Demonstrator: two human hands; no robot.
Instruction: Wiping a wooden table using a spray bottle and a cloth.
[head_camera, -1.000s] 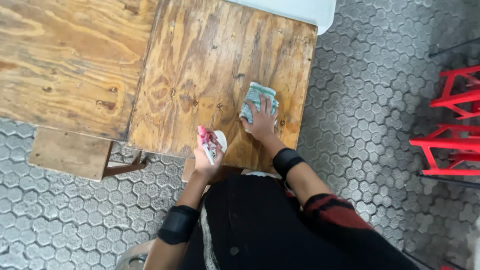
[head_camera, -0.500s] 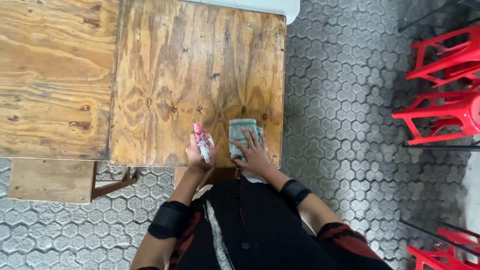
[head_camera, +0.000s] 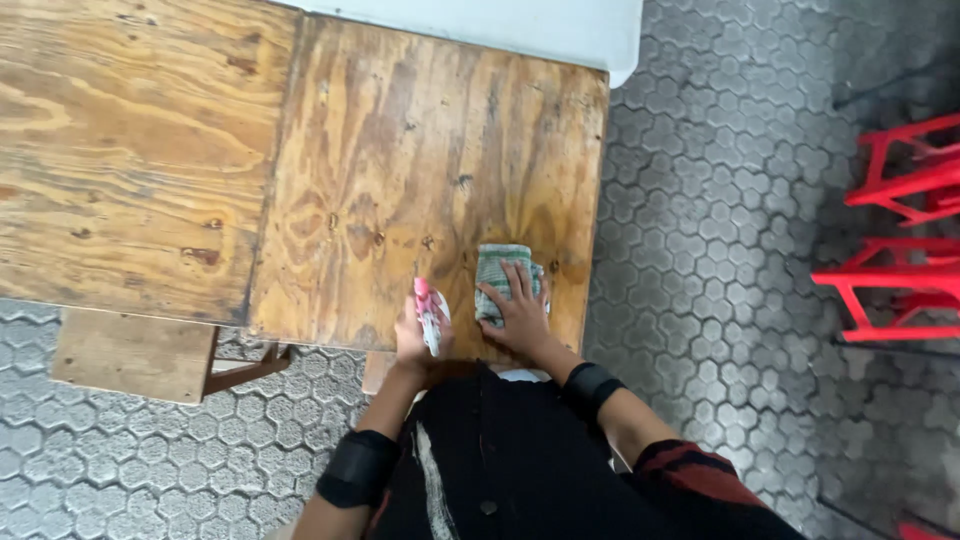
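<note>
- The right hand (head_camera: 522, 318) lies flat, fingers spread, pressing down on a folded greenish-grey checked cloth (head_camera: 500, 270); it does not grip the cloth, only pins it to the wood.
- The left hand (head_camera: 412, 338) is closed around a small pink-and-white spray bottle (head_camera: 430, 315), held over the near edge of the bench.
- The cloth sits on the varnished plywood bench (head_camera: 400, 150) close to its near right corner, just in from the near edge and a little short of the right edge.
- How far along: judging by the frame, the wiping is at an early or middle stage. Only the near right corner is under the cloth, and the wood shows no clear wet sheen or streaks (so I cannot tell which parts are already wiped). The far half of the board and its left side look untouched by the cloth.
- Long axis of the cloth: it runs from the near edge towards the far edge, roughly in line with the right forearm, tilted slightly.
- The spray bottle's long axis also runs near to far, its pink tip pointing towards the far edge and slightly left.
- A second, lighter wooden bench (head_camera: 130, 150) abuts the left side; red plastic stools (head_camera: 900, 240) stand well apart on the grey hexagon-tiled floor (head_camera: 700, 250).
</note>
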